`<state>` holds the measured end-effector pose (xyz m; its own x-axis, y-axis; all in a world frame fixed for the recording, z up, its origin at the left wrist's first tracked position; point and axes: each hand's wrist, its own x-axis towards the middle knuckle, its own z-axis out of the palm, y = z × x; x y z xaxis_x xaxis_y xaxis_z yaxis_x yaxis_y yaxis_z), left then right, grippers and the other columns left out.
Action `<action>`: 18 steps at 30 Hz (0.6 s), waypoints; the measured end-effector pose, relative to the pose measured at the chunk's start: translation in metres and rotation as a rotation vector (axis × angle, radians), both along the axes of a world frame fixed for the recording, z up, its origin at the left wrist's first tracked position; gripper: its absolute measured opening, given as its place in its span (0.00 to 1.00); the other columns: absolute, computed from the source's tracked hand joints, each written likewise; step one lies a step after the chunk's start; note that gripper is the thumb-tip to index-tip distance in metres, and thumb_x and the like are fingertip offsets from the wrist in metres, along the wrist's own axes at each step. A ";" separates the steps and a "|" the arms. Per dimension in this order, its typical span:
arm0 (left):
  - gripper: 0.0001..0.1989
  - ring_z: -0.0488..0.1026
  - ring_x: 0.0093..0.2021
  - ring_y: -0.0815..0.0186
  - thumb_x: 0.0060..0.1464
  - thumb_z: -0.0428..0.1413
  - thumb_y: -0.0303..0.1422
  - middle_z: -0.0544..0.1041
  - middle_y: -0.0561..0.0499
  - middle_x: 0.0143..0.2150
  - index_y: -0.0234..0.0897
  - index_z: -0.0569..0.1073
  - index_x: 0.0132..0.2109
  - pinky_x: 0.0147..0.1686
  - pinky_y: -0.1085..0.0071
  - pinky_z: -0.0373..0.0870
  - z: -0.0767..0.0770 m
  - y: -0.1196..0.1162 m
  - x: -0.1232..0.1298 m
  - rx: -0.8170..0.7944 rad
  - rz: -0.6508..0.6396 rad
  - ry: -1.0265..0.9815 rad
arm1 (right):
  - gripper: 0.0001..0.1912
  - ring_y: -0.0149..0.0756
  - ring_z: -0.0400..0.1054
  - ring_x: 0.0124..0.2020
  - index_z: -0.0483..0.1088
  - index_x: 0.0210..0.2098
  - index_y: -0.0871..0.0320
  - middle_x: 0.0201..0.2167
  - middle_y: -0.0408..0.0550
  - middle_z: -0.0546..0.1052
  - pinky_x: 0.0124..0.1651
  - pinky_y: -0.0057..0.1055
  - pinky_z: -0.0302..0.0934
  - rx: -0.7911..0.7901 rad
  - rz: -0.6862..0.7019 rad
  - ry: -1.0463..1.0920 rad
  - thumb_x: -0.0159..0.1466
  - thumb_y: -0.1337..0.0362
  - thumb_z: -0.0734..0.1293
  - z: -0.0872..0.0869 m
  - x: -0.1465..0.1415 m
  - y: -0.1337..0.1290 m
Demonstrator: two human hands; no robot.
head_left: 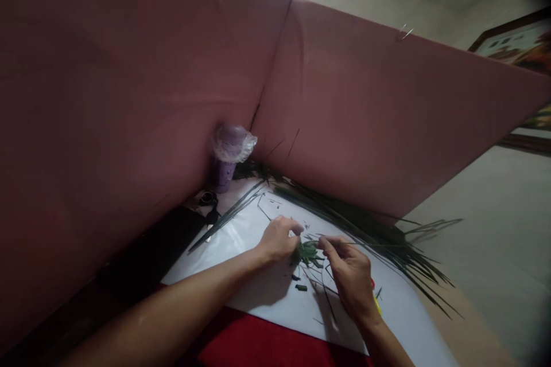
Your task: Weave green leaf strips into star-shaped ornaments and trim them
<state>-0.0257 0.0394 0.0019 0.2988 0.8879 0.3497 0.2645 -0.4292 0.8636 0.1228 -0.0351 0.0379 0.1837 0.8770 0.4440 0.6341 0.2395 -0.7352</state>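
My left hand is closed, its fingertips at the left edge of a small bundle of green leaf strips, seemingly holding it. The bundle's looped or folded pieces spread toward the right. Close beside it, my right hand pinches a thin dark leaf strip between thumb and fingers. Part of the strip is hidden by the fingers. Short green cuttings and thin dark slivers lie on the white sheet below the hands. A yellow and red object shows partly behind my right wrist.
Long green leaves lie in a bundle along the far right edge. A purple cup with crumpled clear plastic stands at the back corner. Pink panels wall the back and left. A black item lies left, red cloth in front.
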 end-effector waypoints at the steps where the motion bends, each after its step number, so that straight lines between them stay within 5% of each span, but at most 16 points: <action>1: 0.11 0.69 0.42 0.63 0.43 0.57 0.25 0.78 0.51 0.36 0.39 0.78 0.36 0.48 0.67 0.62 0.000 -0.002 0.002 0.050 -0.025 0.049 | 0.12 0.37 0.71 0.30 0.74 0.31 0.57 0.28 0.46 0.78 0.36 0.29 0.62 -0.008 0.013 0.032 0.59 0.55 0.66 -0.001 0.000 -0.001; 8: 0.06 0.67 0.38 0.63 0.51 0.56 0.31 0.76 0.51 0.31 0.43 0.79 0.36 0.41 0.65 0.60 -0.009 -0.006 0.010 0.280 -0.055 0.376 | 0.11 0.37 0.71 0.31 0.74 0.31 0.57 0.29 0.46 0.78 0.35 0.30 0.62 -0.054 0.149 0.092 0.60 0.56 0.66 -0.009 0.002 -0.008; 12: 0.08 0.68 0.41 0.61 0.50 0.58 0.31 0.76 0.49 0.35 0.42 0.77 0.39 0.43 0.63 0.59 -0.010 -0.005 0.009 0.407 0.061 0.405 | 0.12 0.38 0.70 0.31 0.73 0.32 0.58 0.29 0.47 0.78 0.34 0.30 0.62 -0.069 0.165 0.098 0.60 0.55 0.66 -0.009 0.005 -0.014; 18: 0.09 0.68 0.32 0.66 0.51 0.55 0.26 0.74 0.52 0.25 0.39 0.76 0.25 0.51 0.59 0.56 -0.011 -0.005 0.009 0.546 0.127 0.360 | 0.08 0.39 0.70 0.33 0.73 0.34 0.56 0.30 0.47 0.77 0.36 0.32 0.63 0.046 0.176 0.028 0.62 0.58 0.65 -0.003 0.002 -0.025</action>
